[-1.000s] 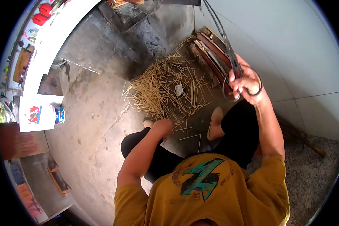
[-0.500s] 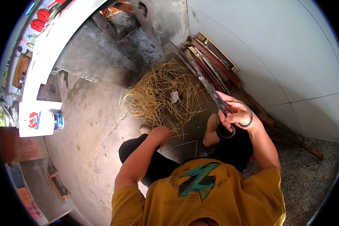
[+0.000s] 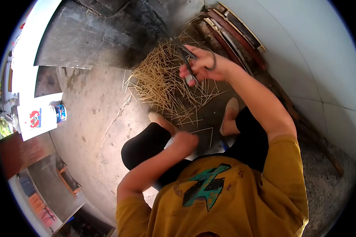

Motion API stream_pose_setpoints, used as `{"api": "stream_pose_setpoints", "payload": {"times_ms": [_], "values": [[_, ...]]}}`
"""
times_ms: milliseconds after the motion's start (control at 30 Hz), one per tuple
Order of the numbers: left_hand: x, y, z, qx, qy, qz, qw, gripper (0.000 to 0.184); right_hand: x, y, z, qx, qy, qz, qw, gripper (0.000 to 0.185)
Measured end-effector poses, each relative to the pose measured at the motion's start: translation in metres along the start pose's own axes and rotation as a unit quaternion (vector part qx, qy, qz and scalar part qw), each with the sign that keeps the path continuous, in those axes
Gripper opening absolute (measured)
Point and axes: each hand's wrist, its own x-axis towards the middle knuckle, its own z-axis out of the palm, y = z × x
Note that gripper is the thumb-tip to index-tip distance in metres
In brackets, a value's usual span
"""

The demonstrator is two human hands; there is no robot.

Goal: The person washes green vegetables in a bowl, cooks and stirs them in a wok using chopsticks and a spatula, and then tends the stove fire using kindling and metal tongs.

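Observation:
A pair of long dark metal tongs (image 3: 189, 68) with scissor-like loop handles is in my right hand (image 3: 205, 65). My fingers are around the handle loops, above the right part of a pile of thin straw-coloured sticks (image 3: 156, 81). The tongs' far end points up and left toward a sooty block wall (image 3: 106, 35) and blurs into its dark surface. My left hand (image 3: 186, 144) hangs between my knees, back side up. It is smeared, and its fingers are hidden beneath it. Nothing shows in it.
Flat wooden boards (image 3: 233, 33) lean stacked against the tiled wall (image 3: 304, 51). A long pole (image 3: 316, 134) lies along that wall's foot. A blue-labelled tin (image 3: 60, 113) is at the left. My shoes (image 3: 230, 114) flank the sticks on the concrete floor (image 3: 95, 118).
My right hand has moved forward and left with the tongs, to over the sticks. My left hand has moved right and slightly back toward me. The view has tilted downward, so the fire opening is out of sight.

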Motion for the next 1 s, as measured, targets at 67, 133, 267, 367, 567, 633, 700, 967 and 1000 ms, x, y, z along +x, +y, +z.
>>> {"api": "stream_pose_setpoints", "payload": {"times_ms": [67, 133, 267, 367, 567, 633, 700, 967, 1000], "values": [[0.011, 0.009, 0.002, -0.031, 0.033, 0.062, 0.997, 0.008, 0.036, -0.010, -0.004, -0.007, 0.014, 0.000, 1.000, 0.088], [0.021, 0.006, 0.004, -0.034, 0.087, 0.096, 0.991, 0.007, 0.069, -0.014, -0.012, 0.009, 0.027, -0.002, 1.000, 0.090], [0.018, -0.008, -0.005, -0.009, 0.042, 0.055, 0.998, 0.007, 0.129, -0.027, -0.028, -0.008, -0.014, -0.026, 1.000, 0.097], [0.016, -0.002, 0.002, -0.041, 0.028, 0.057, 0.997, 0.008, 0.163, -0.034, -0.031, -0.022, -0.008, -0.047, 0.999, 0.088], [0.008, 0.003, 0.015, -0.069, -0.023, 0.038, 0.997, 0.012, 0.240, -0.021, -0.073, -0.036, 0.006, -0.064, 0.997, 0.041], [0.007, 0.002, 0.014, -0.073, -0.020, 0.041, 0.996, 0.012, 0.225, -0.024, -0.066, 0.020, -0.018, -0.087, 0.996, 0.028], [0.006, 0.002, 0.013, -0.080, -0.018, 0.040, 0.996, 0.013, 0.218, -0.016, -0.067, -0.059, 0.061, -0.096, 0.992, 0.049], [0.004, 0.004, 0.007, -0.069, -0.057, 0.052, 0.995, 0.015, 0.030, 0.001, 0.008, -0.136, 0.077, 0.019, 0.988, 0.073], [0.005, 0.004, 0.009, -0.070, -0.058, 0.053, 0.994, 0.015, 0.016, 0.007, 0.010, -0.094, 0.071, 0.018, 0.993, 0.074]]}}
